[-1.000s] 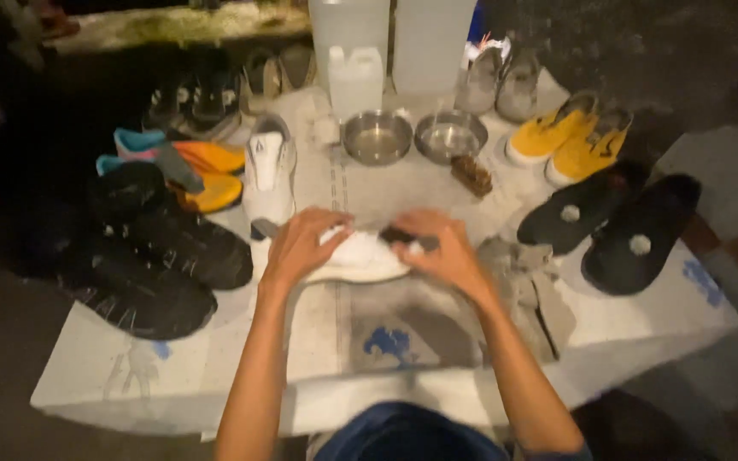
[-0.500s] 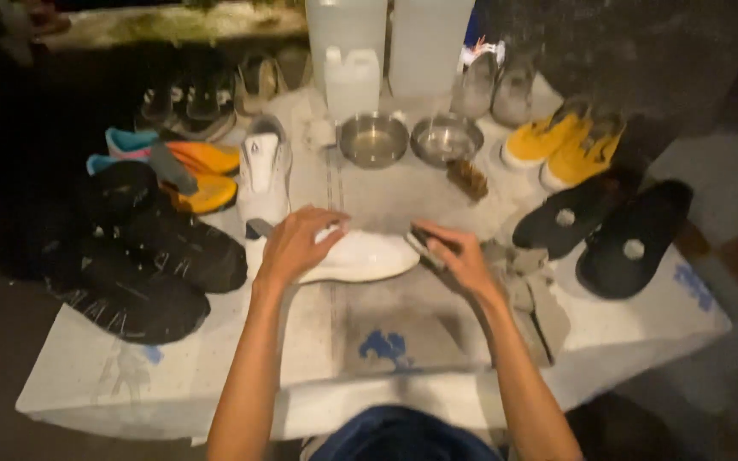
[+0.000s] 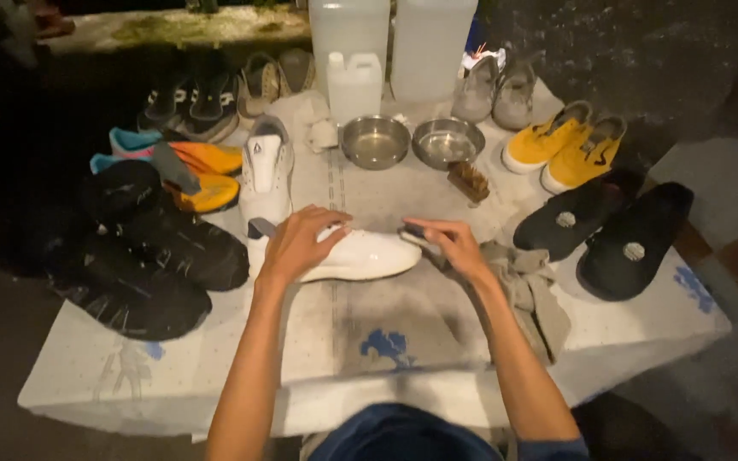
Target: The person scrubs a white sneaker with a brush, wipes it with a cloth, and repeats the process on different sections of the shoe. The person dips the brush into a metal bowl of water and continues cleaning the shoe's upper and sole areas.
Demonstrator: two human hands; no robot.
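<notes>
Left hand (image 3: 295, 245) pressed flat over the heel half of the white shoe (image 3: 360, 255), fingers spread and bearing down, pinning it on its side at the middle of the surface (image 3: 403, 316). Right hand (image 3: 448, 242) closed around a small dark brush (image 3: 414, 234), bristles right at the toe end. Toe looking clean and glossy already; by the look of it, well into the scrub, with the covered heel part impossible to judge. Just beside the right wrist, a crumpled grey cloth (image 3: 527, 286). Further out, two steel bowls (image 3: 410, 141), a wooden brush (image 3: 469, 180), pale jugs (image 3: 390, 43). Ringing it all: yellow shoes (image 3: 567, 145), black slip-ons (image 3: 608, 229), black sneakers (image 3: 143, 248), the white mate (image 3: 265, 175). Pale stained cloth covering the surface, dark ground around, dim light.
</notes>
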